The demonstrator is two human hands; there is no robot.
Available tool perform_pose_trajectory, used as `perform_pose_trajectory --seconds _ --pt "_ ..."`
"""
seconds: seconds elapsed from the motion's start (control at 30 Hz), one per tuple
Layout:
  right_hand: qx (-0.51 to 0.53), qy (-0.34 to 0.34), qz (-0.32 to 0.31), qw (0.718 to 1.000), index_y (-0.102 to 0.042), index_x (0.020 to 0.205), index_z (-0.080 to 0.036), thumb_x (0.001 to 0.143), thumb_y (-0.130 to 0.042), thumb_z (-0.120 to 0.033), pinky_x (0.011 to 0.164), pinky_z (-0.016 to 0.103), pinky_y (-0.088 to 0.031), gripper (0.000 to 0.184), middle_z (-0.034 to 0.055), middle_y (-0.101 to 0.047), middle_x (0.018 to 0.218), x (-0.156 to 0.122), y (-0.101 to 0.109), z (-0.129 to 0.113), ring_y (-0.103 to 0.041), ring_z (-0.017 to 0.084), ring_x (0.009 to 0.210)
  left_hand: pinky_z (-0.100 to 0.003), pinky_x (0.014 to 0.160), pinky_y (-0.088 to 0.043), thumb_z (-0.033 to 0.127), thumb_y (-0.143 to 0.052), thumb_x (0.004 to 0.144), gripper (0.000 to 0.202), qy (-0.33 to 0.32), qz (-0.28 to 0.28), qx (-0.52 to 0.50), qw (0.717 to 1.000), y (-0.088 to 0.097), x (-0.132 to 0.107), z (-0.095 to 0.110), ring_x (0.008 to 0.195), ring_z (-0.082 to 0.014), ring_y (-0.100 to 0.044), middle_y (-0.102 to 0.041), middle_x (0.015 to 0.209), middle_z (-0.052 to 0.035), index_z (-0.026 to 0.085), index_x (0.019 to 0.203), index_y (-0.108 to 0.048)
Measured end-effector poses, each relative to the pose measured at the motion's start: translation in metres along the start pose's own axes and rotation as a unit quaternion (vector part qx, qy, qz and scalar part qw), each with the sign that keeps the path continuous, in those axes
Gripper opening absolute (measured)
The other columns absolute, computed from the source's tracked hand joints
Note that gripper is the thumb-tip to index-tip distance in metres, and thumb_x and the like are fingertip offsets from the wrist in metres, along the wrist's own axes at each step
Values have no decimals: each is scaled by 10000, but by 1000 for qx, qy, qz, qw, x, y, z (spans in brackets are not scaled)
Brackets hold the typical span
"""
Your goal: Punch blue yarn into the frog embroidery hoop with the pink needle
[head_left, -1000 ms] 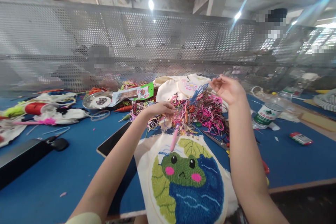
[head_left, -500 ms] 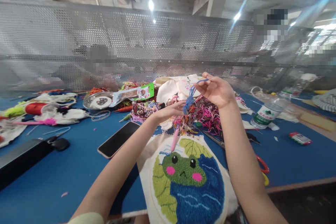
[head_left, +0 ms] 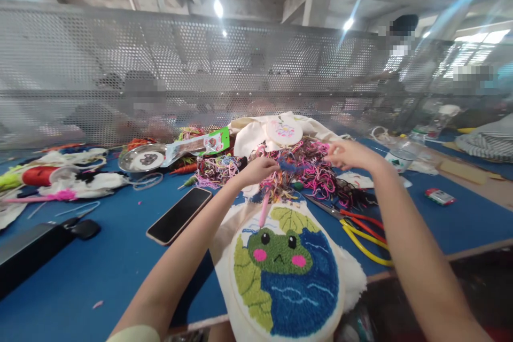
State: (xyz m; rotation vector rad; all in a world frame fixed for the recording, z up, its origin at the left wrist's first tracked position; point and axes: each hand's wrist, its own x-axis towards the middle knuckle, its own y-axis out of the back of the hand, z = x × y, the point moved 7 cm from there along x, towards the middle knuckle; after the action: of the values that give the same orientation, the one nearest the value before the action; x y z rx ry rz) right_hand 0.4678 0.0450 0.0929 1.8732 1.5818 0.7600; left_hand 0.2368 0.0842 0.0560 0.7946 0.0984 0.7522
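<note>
A small tangle of blue yarn (head_left: 292, 167) is stretched low over a heap of mixed yarn (head_left: 316, 171). My left hand (head_left: 259, 170) is closed on its left end. To the right, my right hand (head_left: 352, 155) has its fingers pinched together at the yarn's other side; the strand between them is hard to make out. Nearer me lies an embroidery hoop (head_left: 340, 278) with a green frog, yellow-green leaves and blue water in looped stitching. A pink punch needle (head_left: 263, 210) stands at the top of the frog, its tip against the cloth.
Scissors with red and yellow handles (head_left: 363, 243) lie right of the hoop. A phone (head_left: 179, 216) lies to the left, beyond it a black case (head_left: 36, 248). Behind are a metal dish (head_left: 127, 160), a snack packet (head_left: 196, 144), a smaller hoop (head_left: 284, 132) and a bottle (head_left: 401, 157).
Both hands have come down toward the yarn heap, and my right hand has moved out to the right. The blue tangle has dropped and spread sideways. The scissors show more fully.
</note>
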Motion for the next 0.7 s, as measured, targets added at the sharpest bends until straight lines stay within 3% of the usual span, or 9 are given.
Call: perform_pose_trajectory --seconds 0.07,0.13,0.23,0.3,0.43,0.6,0.7 --pt "-127 -48 -101 986 -532 581 -178 671 -676 -321 413 217 -393 222 -6 -576 474 -24 -14 28 -529 110 429 -245 539 -278 274 -538 803 289 -8 -1 53 999 -3 0 3 507 -102 -371 -452 511 23 163 536 -517" --pt "-248 -86 -146 954 -488 518 -182 729 -597 -360 413 232 -344 297 3 -560 450 -52 -23 58 -501 113 389 -249 548 -269 244 -540 793 271 -11 -6 94 995 -6 -1 5 518 -108 -388 -491 530 14 168 533 -521" --pt "-300 -108 -225 921 -489 528 -195 725 -572 -420 419 244 -291 310 7 -558 472 -90 -43 99 -505 142 405 -248 539 -259 252 -532 798 246 -2 -1 143 990 -7 -2 4 521 -115 -413 -539 564 1 175 565 -548" --pt "-297 -39 -189 935 -482 548 -200 742 -544 -456 441 255 -267 327 24 -574 532 -100 -50 107 -514 159 472 -246 529 -254 287 -532 803 250 8 12 169 986 -5 -2 2 519 -120 -423 -549 571 -4 177 580 -558" --pt "-272 14 -152 950 -446 589 -209 816 -438 -479 471 266 -271 353 35 -576 559 -111 -54 114 -525 178 519 -247 533 -266 341 -537 808 251 20 37 203 978 1 -2 -2 534 -133 -445 -557 583 -9 179 620 -572" --pt "-218 -18 -116 969 -475 779 -215 855 -335 -387 496 277 -382 234 51 -619 657 -133 -36 103 -578 191 519 -255 546 -285 372 -499 829 282 28 50 211 976 6 -2 -3 556 -148 -453 -554 614 -20 186 621 -535" --pt "-205 2 -81 975 -504 931 -239 813 -390 -375 633 328 -462 213 85 -658 863 -151 -18 91 -640 251 749 -256 542 -296 327 -431 854 302 23 43 198 979 5 -2 -1 560 -148 -452 -503 588 -9 189 588 -466"
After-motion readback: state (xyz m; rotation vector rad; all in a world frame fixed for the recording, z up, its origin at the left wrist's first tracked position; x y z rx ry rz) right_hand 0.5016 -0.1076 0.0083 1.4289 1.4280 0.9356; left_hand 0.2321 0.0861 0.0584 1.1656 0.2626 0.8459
